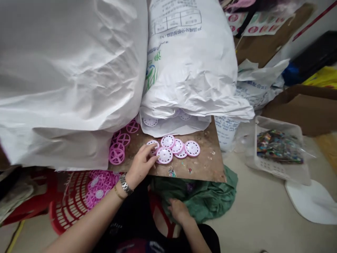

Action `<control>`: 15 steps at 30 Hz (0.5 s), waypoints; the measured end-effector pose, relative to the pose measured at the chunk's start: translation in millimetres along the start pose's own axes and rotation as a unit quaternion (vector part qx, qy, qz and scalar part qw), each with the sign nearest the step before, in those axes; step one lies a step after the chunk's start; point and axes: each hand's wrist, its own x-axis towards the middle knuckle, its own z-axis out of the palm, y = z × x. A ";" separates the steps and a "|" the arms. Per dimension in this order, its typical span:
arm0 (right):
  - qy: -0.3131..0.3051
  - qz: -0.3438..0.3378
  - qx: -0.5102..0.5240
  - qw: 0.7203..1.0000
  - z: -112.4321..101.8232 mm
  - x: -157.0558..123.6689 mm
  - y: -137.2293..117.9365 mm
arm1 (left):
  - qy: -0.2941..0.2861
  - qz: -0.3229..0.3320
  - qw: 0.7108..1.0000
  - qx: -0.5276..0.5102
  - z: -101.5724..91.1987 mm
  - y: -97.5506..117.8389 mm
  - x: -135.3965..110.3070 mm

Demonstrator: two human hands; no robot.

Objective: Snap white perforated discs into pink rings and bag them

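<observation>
My left hand [143, 160], with a metal watch [126, 184] on its wrist, reaches over the board's near edge. Its thumb and fingers are apart, touching a group of round pink-and-white plastic discs with black dashes. The thumb rests at the edge of the front disc [164, 155]; the fingers cover part of another disc [152, 143]. More discs, such as the right-hand one [192, 148], lie flat beside them. Lower down, my right hand [179, 211] is beside a green sack [213, 196]. Its fingers are curled, and whatever they may hold is hidden.
Pink spoked rings [117, 155] lie on the brown board [205, 165]. Two large white sacks [189, 63] stand behind, the right one open with discs inside. A red basket [56, 214] holds pink parts. At right, a clear bin [279, 172] of small packets sits on the floor.
</observation>
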 end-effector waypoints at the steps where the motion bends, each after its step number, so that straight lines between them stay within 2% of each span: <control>1: 0.001 0.000 -0.001 1.000 0.9 6.7 -1.3 | 0.011 0.008 1.000 -0.006 1.1 -2.2 -0.1; 4: 0.015 0.005 0.001 1.000 4.5 22.5 4.1 | 0.072 0.085 0.993 0.035 2.8 -6.3 -2.7; 7: 0.031 0.026 0.005 0.999 10.0 34.8 19.2 | 0.130 0.212 0.956 0.153 0.1 -14.5 -4.4; 11: 0.056 0.072 0.017 0.996 16.9 45.7 43.8 | 0.096 0.334 0.899 0.266 -0.7 -34.8 6.9; 15: 0.086 0.102 0.021 0.991 26.8 46.5 58.4 | 0.061 0.371 0.886 0.272 10.0 -46.3 20.3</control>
